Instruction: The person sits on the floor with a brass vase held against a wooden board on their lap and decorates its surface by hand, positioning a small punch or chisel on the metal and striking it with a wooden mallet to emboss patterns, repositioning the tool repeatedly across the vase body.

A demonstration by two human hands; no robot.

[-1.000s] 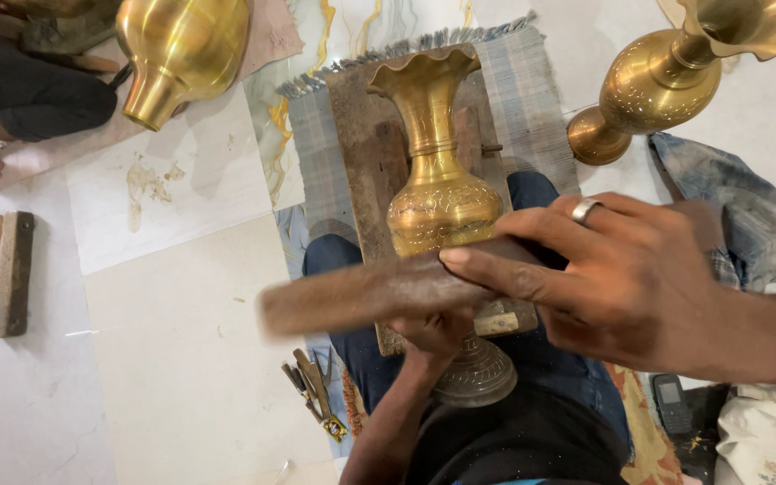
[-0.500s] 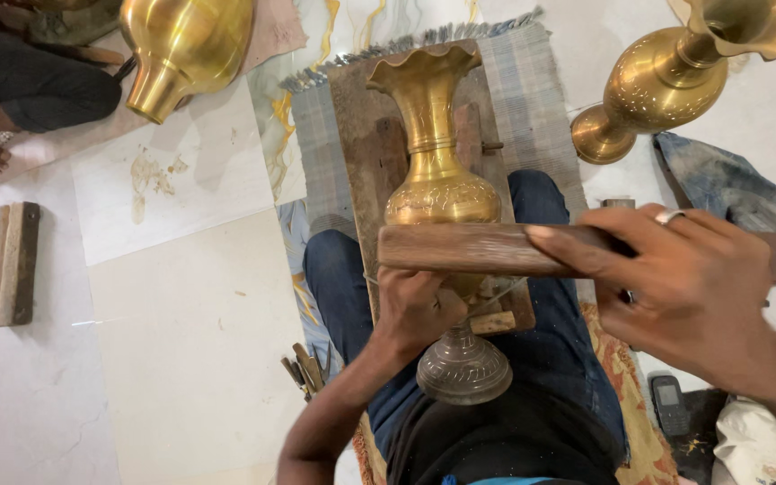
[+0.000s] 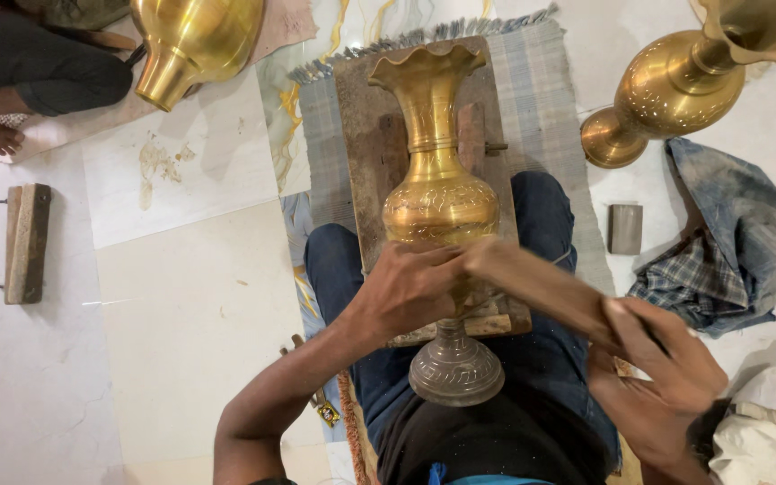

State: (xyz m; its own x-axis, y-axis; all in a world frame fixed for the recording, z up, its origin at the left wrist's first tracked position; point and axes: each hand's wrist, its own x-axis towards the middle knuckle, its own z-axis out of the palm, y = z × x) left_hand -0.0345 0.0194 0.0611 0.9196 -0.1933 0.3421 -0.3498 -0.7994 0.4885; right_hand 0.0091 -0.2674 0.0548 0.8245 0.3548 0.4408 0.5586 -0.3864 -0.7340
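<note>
Brass vase lying lengthwise on a wooden board across the lap, fluted mouth far, dark round foot near, overhanging the board's near edge. Left hand clasped around the vase's lower belly, fingers wrapped on the metal. Right hand clenched on one end of a wooden bar, blurred, slanting up-left with its far tip against the vase beside the left hand. Striped mat under the board, fringed far edge. Open pale floor to the left — only a small wooden block there. Right side crowded: second brass vase, crumpled cloth, small grey block. Third brass vessel far left — beside another person's leg.
</note>
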